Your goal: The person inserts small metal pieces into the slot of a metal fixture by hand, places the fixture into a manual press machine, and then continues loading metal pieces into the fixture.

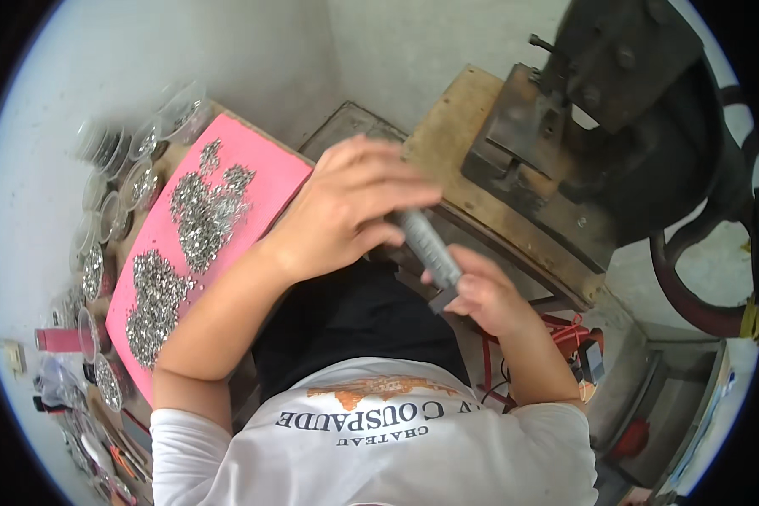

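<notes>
In front of my lap my right hand is closed around the lower end of a grey rectangular bar. The bar is tilted, its top leaning to the left, and motion blurs its details. My left hand hovers by the bar's upper end with fingers stretched out and thumb apart. Whether its fingertips touch the bar I cannot tell. Left of that forearm, a pink sheet carries heaps of small silver metal pieces, with another heap nearer to me.
Clear plastic tubs and cups of metal pieces line the table's left side. A dark press machine stands on a wooden bench at the right, with a curved handwheel. Red cables lie below it.
</notes>
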`<state>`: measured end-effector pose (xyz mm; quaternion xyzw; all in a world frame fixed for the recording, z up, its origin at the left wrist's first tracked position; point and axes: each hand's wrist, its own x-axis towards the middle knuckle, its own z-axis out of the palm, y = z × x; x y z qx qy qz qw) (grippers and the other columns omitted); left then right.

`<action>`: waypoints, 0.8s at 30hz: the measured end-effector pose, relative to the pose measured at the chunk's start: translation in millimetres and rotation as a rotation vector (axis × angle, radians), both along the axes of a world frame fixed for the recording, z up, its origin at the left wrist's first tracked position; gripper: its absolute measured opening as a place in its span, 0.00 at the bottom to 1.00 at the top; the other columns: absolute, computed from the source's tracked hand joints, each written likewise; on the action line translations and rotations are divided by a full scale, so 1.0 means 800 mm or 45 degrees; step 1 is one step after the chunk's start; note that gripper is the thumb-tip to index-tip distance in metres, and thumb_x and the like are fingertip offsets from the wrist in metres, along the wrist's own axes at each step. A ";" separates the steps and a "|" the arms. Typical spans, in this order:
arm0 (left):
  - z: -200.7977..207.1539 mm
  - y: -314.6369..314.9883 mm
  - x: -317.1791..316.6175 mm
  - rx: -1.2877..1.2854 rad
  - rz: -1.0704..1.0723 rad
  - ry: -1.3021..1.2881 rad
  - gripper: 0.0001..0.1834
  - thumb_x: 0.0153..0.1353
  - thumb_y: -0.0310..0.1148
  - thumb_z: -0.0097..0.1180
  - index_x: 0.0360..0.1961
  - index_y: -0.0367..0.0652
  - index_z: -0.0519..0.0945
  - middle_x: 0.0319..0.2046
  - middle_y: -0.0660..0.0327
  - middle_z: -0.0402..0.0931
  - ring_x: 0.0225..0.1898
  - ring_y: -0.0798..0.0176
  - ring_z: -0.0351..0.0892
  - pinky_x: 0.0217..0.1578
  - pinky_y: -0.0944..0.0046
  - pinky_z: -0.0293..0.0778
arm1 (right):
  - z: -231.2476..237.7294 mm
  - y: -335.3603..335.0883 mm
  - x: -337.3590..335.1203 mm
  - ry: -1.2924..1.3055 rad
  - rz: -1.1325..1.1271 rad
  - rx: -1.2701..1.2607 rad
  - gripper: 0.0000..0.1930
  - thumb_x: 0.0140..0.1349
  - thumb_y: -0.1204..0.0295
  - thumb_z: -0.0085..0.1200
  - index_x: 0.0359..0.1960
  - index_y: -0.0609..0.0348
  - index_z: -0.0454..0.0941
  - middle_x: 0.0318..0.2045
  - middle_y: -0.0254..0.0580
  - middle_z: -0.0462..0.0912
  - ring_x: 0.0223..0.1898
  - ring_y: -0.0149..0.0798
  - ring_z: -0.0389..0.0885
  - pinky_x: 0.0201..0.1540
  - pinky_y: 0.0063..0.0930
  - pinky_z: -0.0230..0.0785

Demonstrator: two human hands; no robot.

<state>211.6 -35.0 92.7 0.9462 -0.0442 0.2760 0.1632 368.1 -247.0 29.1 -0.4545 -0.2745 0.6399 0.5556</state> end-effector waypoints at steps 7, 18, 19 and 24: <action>-0.045 -0.076 0.103 -0.662 -0.080 -0.077 0.31 0.47 0.21 0.58 0.57 0.43 0.79 0.63 0.50 0.77 0.67 0.46 0.74 0.72 0.43 0.61 | 0.010 -0.012 0.046 -0.111 -0.748 0.160 0.09 0.74 0.69 0.47 0.48 0.60 0.73 0.29 0.23 0.66 0.24 0.18 0.58 0.25 0.18 0.50; -0.076 -0.075 0.178 -0.398 0.104 -0.140 0.16 0.66 0.29 0.64 0.55 0.50 0.84 0.60 0.57 0.81 0.65 0.50 0.76 0.74 0.31 0.54 | -0.012 0.007 0.096 -0.323 -0.774 0.123 0.18 0.78 0.54 0.52 0.45 0.59 0.77 0.24 0.33 0.75 0.20 0.28 0.69 0.23 0.23 0.61; -0.075 -0.072 0.185 -0.400 0.098 -0.140 0.16 0.66 0.29 0.64 0.55 0.50 0.84 0.60 0.57 0.81 0.65 0.50 0.76 0.74 0.31 0.54 | -0.010 -0.002 0.099 -0.325 -0.780 0.120 0.18 0.78 0.54 0.52 0.45 0.59 0.77 0.24 0.33 0.75 0.20 0.28 0.69 0.23 0.23 0.61; -0.080 -0.045 0.211 -0.414 0.147 -0.083 0.17 0.65 0.27 0.65 0.55 0.48 0.84 0.60 0.58 0.83 0.66 0.50 0.77 0.76 0.33 0.50 | 0.074 -0.077 0.106 -2.460 -1.236 0.173 0.26 0.59 0.61 0.71 0.58 0.56 0.81 0.41 0.36 0.85 0.50 0.45 0.81 0.59 0.42 0.66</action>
